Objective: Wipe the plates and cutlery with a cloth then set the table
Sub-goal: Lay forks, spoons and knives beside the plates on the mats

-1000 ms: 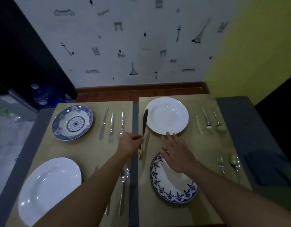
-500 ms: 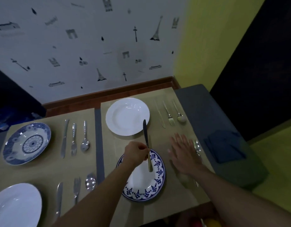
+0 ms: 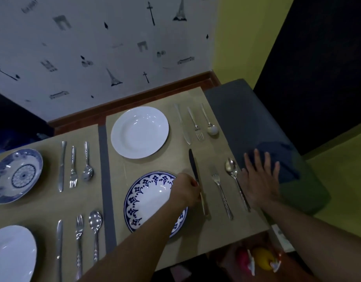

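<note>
Dark-bladed knife [image 3: 193, 165] with a paler handle, gripped in the person's left hand [image 3: 185, 192]. The fingers curl round it where blade meets handle. The blade points away from the person. Whether the knife touches the tan mat [image 3: 195, 241] under it cannot be told. Hand and knife are just right of the blue-patterned plate [image 3: 147, 200], the landmark for everything that follows. The left forearm crosses over that plate's near right rim.

The right hand [image 3: 258, 180] is open and holds nothing, its fingers straight and spread, palm down. It is well to the right of the blue-patterned plate, at the mat's right edge. Its fingertips reach over a folded dark blue cloth [image 3: 287, 165] lying on a grey surface [image 3: 236, 110]. Whether they touch the cloth is unclear.

Between the knife and the right hand, a fork [image 3: 221, 196] and a spoon [image 3: 235, 180] lie side by side, heads pointing away from the person.

Beyond the blue-patterned plate, on the same mat, sits a plain white plate [image 3: 140, 132]. Beyond and to the right lie a second knife [image 3: 182, 124], second fork [image 3: 195, 125] and second spoon [image 3: 210, 123], handles pointing away.

Left of the blue-patterned plate, a grey strip [image 3: 106, 180] shows between the two mats. Further left there are two more settings. The far one has a blue floral dish [image 3: 15, 176] and the near one a white plate at the frame edge [image 3: 10, 253]. Each has a knife, fork and spoon on its right.
</note>
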